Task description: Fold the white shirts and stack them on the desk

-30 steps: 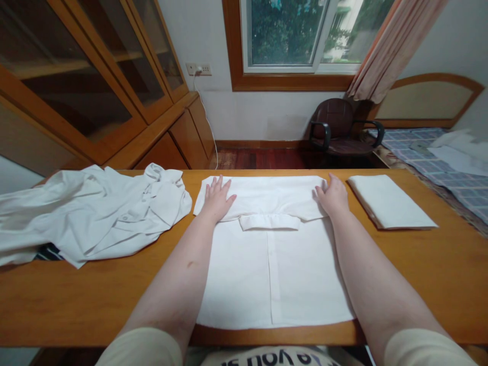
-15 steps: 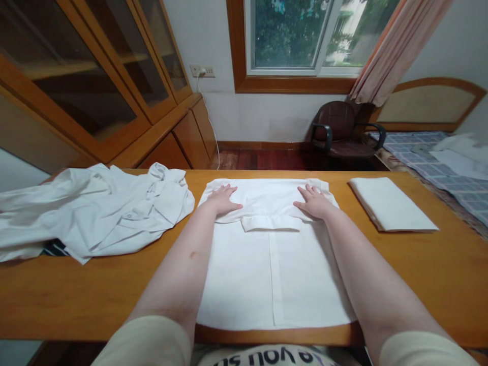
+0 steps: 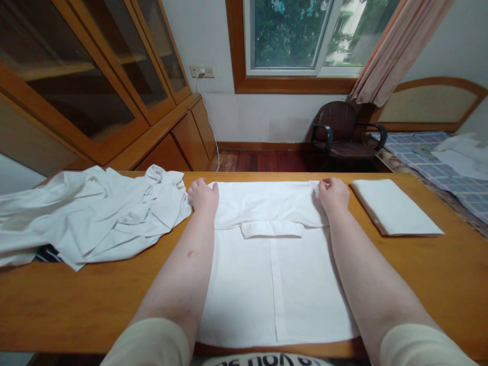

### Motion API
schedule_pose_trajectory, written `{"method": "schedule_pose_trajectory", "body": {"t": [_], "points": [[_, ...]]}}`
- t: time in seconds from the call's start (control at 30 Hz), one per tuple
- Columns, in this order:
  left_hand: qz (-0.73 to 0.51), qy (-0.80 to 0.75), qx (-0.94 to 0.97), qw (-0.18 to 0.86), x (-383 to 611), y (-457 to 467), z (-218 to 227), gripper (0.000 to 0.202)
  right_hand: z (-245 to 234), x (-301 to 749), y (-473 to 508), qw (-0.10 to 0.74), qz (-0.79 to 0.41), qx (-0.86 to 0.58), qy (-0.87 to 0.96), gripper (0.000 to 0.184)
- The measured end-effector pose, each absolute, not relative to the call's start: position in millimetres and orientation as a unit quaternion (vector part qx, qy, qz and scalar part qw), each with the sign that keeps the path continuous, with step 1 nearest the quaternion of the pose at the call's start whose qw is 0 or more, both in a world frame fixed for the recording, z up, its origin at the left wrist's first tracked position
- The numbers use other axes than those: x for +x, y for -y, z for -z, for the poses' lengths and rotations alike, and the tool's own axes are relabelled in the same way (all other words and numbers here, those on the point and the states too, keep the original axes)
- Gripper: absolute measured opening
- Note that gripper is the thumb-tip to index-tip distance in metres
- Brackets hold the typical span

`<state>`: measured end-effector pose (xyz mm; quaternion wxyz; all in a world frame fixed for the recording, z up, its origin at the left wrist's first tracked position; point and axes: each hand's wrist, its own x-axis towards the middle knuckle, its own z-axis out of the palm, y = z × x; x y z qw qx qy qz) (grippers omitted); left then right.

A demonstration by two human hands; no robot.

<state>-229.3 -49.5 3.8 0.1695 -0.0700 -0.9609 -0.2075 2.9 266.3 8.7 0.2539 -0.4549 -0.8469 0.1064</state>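
Note:
A white shirt (image 3: 244, 284) lies spread on the wooden table in front of me, its far part folded over toward me. The collar (image 3: 271, 230) rests on the lower layer, above the front placket. At the far left corner of the fold, my left hand (image 3: 204, 197) is closed round the edge, though its fingertips are partly hidden. My right hand (image 3: 334, 195) pinches the far right edge of the same shirt, thumb and fingers together.
Left on the table (image 3: 114, 310) is a crumpled white shirt (image 3: 114, 213) with dark striped cloth under it. A neatly folded white garment (image 3: 398, 207) lies at right. Beyond are a glass-door cabinet (image 3: 133, 137), a brown armchair (image 3: 339, 127) and a bed (image 3: 427, 152).
Both hands have moved outward from lying flat on the folded part to its left and right edges, where the fingers have closed on the cloth.

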Motion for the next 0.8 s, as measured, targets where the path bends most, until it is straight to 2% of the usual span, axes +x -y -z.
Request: {"method": "schedule_pose_trajectory", "body": {"t": [0.07, 0.17, 0.3, 0.43, 0.67, 0.8], "points": [[0.204, 0.97, -0.036, 0.13, -234.9, 52.7, -5.7, 0.044, -4.7, 8.4, -280.2, 0.272, -0.129, -0.494, 0.816, 0.04], [0.212, 0.973, -0.019, 0.084, -242.3, 56.3, -4.1, 0.047, 1.3, 11.9, -295.3, 0.247, -0.182, -0.535, 0.787, 0.042], [0.249, 0.966, -0.033, 0.062, -246.1, 57.8, -0.9, 0.044, 7.2, 9.5, -301.0, 0.258, -0.256, -0.499, 0.787, 0.042], [0.284, 0.952, -0.09, 0.071, -245.0, 57.3, -2.9, 0.038, 6.9, 8.0, -301.4, 0.274, -0.305, -0.486, 0.772, 0.053], [0.256, 0.965, -0.05, 0.02, -252.4, 62.9, -8.6, 0.05, 5.9, 10.9, -311.6, 0.265, -0.309, -0.507, 0.76, 0.04], [0.269, 0.96, -0.067, 0.03, -250.9, 60.0, -9.4, 0.046, 5.2, 8.7, -308.2, 0.249, -0.344, -0.492, 0.76, 0.038]]}}
